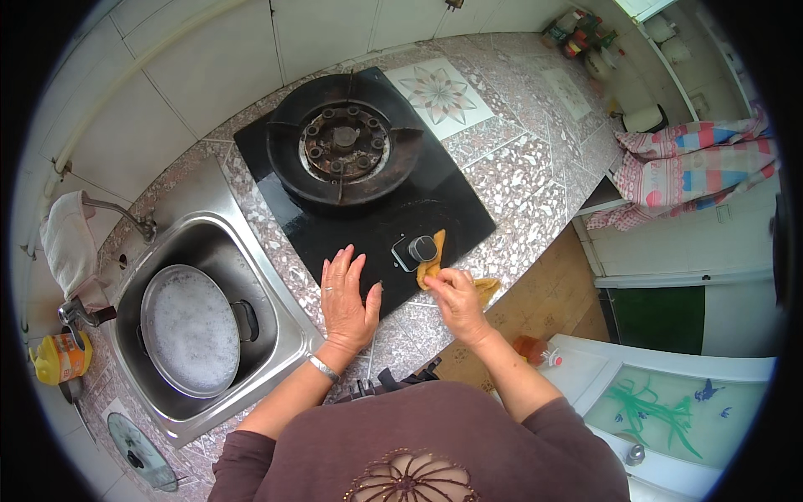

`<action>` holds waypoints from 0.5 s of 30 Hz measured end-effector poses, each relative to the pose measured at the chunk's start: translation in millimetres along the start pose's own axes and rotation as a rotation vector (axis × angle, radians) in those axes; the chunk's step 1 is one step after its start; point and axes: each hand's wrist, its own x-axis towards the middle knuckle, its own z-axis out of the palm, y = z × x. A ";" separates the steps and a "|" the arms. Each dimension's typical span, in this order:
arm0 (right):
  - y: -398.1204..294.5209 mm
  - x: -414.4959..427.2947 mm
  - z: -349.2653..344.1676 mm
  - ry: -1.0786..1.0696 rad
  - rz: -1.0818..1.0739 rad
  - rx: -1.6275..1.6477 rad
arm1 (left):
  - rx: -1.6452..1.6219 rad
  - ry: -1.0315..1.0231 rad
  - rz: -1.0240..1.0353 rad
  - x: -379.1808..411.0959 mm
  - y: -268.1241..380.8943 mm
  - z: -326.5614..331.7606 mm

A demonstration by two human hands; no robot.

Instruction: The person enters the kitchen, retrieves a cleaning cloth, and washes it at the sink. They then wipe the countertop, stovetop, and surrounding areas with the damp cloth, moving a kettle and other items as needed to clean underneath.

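Note:
A black glass gas cooktop with one round burner lies before me. Near its front edge is a control knob on a rectangular plate. My right hand pinches a yellow-brown cloth, which curls round the knob's right side; another part of the cloth lies beyond my fingers, by the counter edge. My left hand rests flat, fingers spread, on the cooktop's front left part, with a ring and a bracelet on; it holds nothing.
At left, a steel sink holds a two-handled pot of foamy water. A faucet with a white cloth stands behind it. A glass lid lies lower left. Bottles stand at the far right corner; an oil bottle is below the counter.

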 end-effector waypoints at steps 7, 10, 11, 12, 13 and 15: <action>-18.4 -12.2 6.8 0.026 -0.178 -0.050 | 0.094 -0.065 0.012 1.2 -1.7 1.8; 63.3 -7.3 -28.4 0.231 0.127 -0.372 | 0.149 -0.084 0.022 2.9 2.2 1.7; 89.8 3.9 -37.5 0.355 0.203 -0.418 | 0.148 -0.096 0.021 1.0 3.0 3.0; 112.3 13.8 -44.4 0.393 0.343 -0.256 | 0.144 -0.100 0.026 1.0 4.1 5.1; 119.5 32.3 -50.5 0.434 0.466 -0.085 | 0.147 -0.091 0.031 5.2 5.4 5.8; 101.9 62.3 -43.3 0.403 0.332 0.092 | 0.163 -0.090 0.034 6.7 9.4 2.6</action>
